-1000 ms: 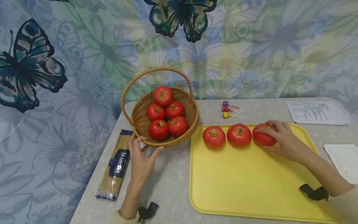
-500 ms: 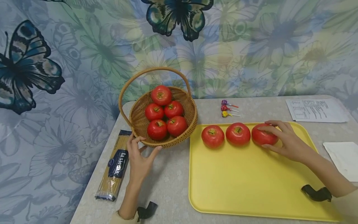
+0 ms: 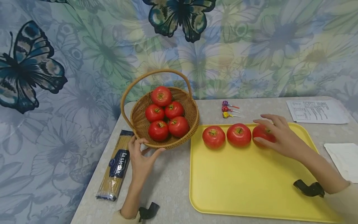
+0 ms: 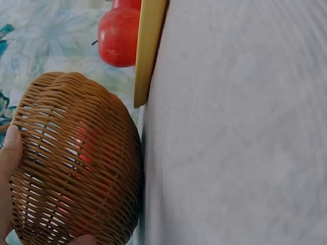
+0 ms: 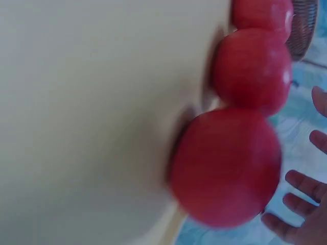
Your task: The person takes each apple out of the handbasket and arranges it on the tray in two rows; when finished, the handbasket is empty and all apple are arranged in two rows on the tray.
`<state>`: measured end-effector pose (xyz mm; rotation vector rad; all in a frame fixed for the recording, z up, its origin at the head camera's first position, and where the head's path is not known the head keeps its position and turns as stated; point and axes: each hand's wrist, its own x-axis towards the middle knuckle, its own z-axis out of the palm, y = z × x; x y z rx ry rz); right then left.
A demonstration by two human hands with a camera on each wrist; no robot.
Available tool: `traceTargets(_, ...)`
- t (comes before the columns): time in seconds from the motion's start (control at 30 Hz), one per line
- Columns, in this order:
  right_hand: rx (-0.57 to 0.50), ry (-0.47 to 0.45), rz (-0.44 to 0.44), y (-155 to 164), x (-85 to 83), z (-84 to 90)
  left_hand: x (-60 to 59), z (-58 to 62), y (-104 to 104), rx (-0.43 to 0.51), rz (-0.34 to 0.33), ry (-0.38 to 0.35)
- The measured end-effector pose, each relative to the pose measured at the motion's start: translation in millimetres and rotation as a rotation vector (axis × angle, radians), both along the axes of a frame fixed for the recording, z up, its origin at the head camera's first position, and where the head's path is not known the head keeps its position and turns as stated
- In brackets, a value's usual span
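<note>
**Tomatoes on the tray, basket under my left hand**

My right hand [image 3: 275,137] is over the rightmost tomato [image 3: 261,134] on the yellow tray [image 3: 251,186], fingers spread and mostly straight; the thumb touches its near side, while the right wrist view shows the fingertips [image 5: 299,204] apart from the fruit; two more tomatoes [image 3: 226,135] sit in a row to its left, close together; my left hand [image 3: 141,158] holds the near wall of the wicker basket [image 3: 193,116], thumb and fingers curled against the weave; five tomatoes lie inside the basket; a spaghetti packet [image 3: 114,168] lies on the counter [image 3: 167,180] just left of that hand; three lollipops [image 3: 228,109] and a printed sheet [image 3: 317,112] lie behind the tray.
</note>
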<state>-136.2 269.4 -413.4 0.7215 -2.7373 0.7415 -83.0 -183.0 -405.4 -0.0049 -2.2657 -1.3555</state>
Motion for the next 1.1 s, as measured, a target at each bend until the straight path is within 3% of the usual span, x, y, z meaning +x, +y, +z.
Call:
traceTargets(0.13,0.023,0.065,0.085,-28.8,-11.8,17.5,1.4,-1.8,2.0,-0.023,0.002,0.018)
traceTargets(0.37,0.008,0.042,0.300,-98.7,-39.7,47.5,-8.8,-36.2,-15.4,-0.052,0.025,0.030)
traceTargets(0.53,-0.044,0.038,0.431,-153.0,-67.0,69.5,-7.3,-33.0,-12.7,-0.046,0.014,0.045)
traceTargets(0.7,-0.062,0.043,0.509,-200.6,-96.8,79.3,-2.0,-16.3,-3.9,-0.042,-0.019,0.063)
traceTargets(0.87,-0.009,0.014,0.496,-233.6,-123.7,83.9,3.0,-2.1,1.8,-0.051,-0.031,0.074)
traceTargets(1.1,0.031,-0.105,0.416,-263.8,-148.9,95.2,3.6,-3.6,-0.3,-0.060,-0.033,0.088)
